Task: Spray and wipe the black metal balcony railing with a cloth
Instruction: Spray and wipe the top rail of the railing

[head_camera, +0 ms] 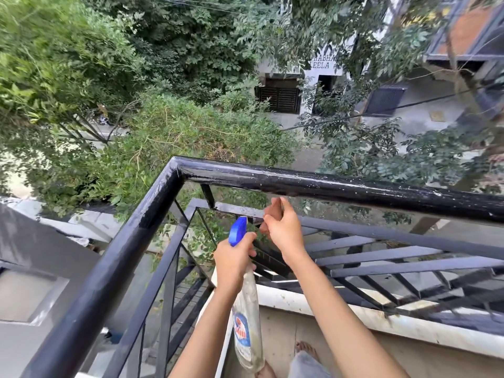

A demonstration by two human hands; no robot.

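The black metal railing [313, 184] has a glossy top rail that bends at a corner [174, 167] and shows white specks and wet streaks. My left hand [234, 257] grips a clear spray bottle [246, 323] by its neck, with the blue trigger head [237, 230] pointing up toward the rail. My right hand [283, 227] is raised just under the top rail, beside the bottle's head. Its fingers pinch a small reddish-brown cloth [272, 212], most of which the hand hides.
Slanted black bars [381, 257] fill the railing below the top rail, above a stained white ledge [354, 309]. Trees and a street lie far below. My bare feet [305, 349] stand on the balcony floor near the wall.
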